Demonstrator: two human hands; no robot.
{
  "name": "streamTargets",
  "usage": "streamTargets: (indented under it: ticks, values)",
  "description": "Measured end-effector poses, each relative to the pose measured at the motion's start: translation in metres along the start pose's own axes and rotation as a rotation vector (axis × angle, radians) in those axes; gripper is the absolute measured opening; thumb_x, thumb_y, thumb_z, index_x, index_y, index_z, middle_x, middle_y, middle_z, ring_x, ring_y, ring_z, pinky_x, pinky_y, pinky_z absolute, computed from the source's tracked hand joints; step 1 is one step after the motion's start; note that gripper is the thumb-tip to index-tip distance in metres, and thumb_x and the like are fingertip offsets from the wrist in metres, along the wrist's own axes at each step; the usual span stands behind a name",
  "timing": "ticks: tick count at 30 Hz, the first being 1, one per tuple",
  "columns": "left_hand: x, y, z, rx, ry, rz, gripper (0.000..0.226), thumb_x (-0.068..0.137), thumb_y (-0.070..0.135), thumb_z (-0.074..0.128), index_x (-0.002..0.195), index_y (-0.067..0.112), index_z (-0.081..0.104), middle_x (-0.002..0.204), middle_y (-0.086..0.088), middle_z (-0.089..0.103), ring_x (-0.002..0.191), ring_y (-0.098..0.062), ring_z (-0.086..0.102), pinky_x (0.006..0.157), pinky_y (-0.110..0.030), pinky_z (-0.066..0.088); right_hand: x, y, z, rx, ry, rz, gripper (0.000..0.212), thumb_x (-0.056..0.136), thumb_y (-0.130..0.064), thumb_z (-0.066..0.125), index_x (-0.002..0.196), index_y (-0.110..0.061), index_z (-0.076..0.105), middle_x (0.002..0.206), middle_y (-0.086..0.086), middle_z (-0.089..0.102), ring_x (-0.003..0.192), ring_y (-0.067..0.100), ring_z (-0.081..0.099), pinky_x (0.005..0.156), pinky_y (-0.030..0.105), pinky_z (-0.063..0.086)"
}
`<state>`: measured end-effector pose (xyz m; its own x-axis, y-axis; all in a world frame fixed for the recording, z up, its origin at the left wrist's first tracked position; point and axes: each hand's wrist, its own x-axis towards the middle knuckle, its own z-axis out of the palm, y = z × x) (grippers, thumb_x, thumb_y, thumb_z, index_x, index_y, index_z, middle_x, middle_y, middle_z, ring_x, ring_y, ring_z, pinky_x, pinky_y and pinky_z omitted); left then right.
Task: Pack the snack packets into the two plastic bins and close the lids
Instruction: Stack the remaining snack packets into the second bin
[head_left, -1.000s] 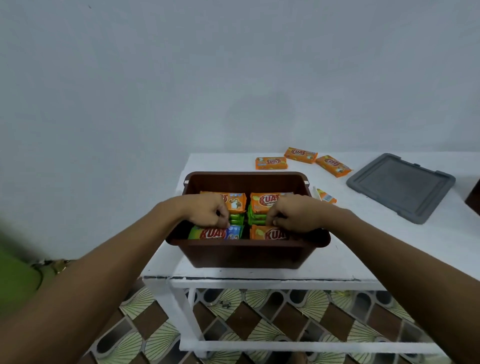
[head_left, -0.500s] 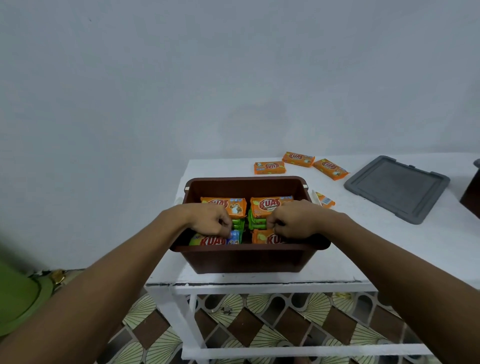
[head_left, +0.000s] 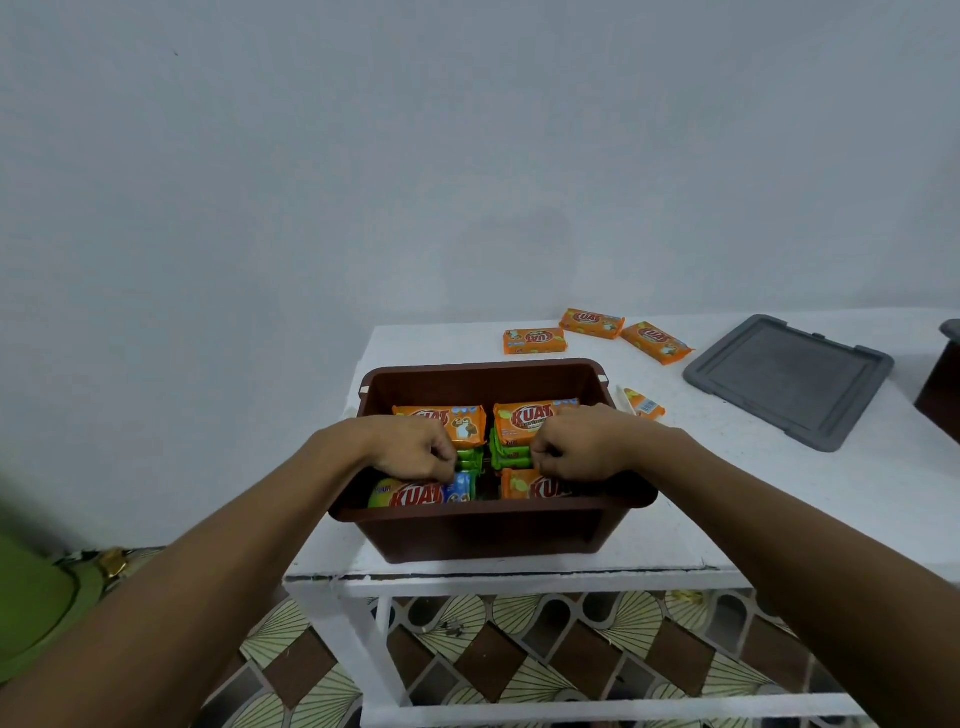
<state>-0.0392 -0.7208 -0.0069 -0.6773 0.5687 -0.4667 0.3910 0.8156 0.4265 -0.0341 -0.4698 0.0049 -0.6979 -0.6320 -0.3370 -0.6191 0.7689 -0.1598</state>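
inside bin: hands, perhaps on packets

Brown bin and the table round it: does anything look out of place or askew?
Nothing damaged or spilled. One orange packet lies at an angle beside the far right corner of the brown bin, apart from three loose packets behind it. The gray lid lies off, skewed, on the table.

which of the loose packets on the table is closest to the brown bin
The lone orange packet lying just off the brown bin's far right corner. The other three packets lie in a row farther back, toward the wall.
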Motion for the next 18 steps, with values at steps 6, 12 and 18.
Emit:
streamTargets:
  ticks: [6, 12, 18]
  values:
    - [-0.005, 0.000, 0.002, 0.058, -0.012, 0.033, 0.024, 0.099, 0.028, 0.052, 0.111, 0.020, 0.071, 0.097, 0.004, 0.071, 0.089, -0.007, 0.063, 0.082, -0.026, 0.049, -0.002, -0.001, 0.002, -0.116, -0.006, -0.040, 0.032, 0.099, -0.034, 0.043, 0.124, -0.027, 0.061, 0.116, -0.004, 0.065, 0.100, 0.016, 0.058, 0.075, 0.031, 0.044]
    - [-0.007, 0.007, 0.002, 0.033, -0.038, 0.027, 0.030, 0.099, 0.020, 0.049, 0.124, 0.020, 0.065, 0.110, 0.001, 0.070, 0.099, -0.014, 0.064, 0.092, -0.034, 0.051, -0.005, 0.000, 0.002, -0.156, -0.021, -0.048, 0.033, 0.100, -0.032, 0.040, 0.124, -0.025, 0.062, 0.117, -0.003, 0.065, 0.096, 0.013, 0.057, 0.074, 0.031, 0.045]
    - [-0.009, 0.010, 0.002, 0.029, -0.017, 0.011, 0.030, 0.100, 0.021, 0.047, 0.124, 0.021, 0.065, 0.111, 0.006, 0.068, 0.097, -0.009, 0.063, 0.091, -0.028, 0.051, -0.002, 0.001, 0.005, -0.157, 0.033, -0.023, 0.029, 0.098, -0.027, 0.041, 0.104, -0.018, 0.068, 0.097, 0.002, 0.068, 0.083, 0.018, 0.060, 0.067, 0.032, 0.048]
